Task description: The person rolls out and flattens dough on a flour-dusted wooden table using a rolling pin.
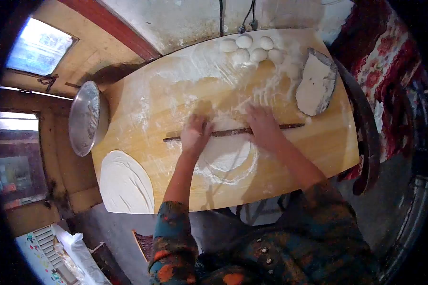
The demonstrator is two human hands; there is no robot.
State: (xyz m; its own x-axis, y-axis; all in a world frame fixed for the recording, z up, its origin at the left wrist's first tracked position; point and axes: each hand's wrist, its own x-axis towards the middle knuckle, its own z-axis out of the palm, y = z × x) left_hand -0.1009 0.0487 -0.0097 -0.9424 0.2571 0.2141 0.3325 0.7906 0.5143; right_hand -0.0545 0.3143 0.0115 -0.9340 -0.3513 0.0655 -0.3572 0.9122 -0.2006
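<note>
A thin dark rolling pin (230, 132) lies crosswise over a flat round of dough (226, 151) on the floured wooden board (138, 111). My left hand (196, 133) is closed around the pin left of its middle. To the right, my right hand (263, 124) rests over the pin, slightly blurred, its fingers stretched forward and apart. Loose flour rings the near side of the dough. What lies under my palms is hidden.
Several dough balls (258, 55) sit at the board's far edge. A floury tray (317, 83) lies at the right. A metal bowl (85, 118) stands at the left edge; a large rolled sheet of dough (124, 183) lies at the near left corner.
</note>
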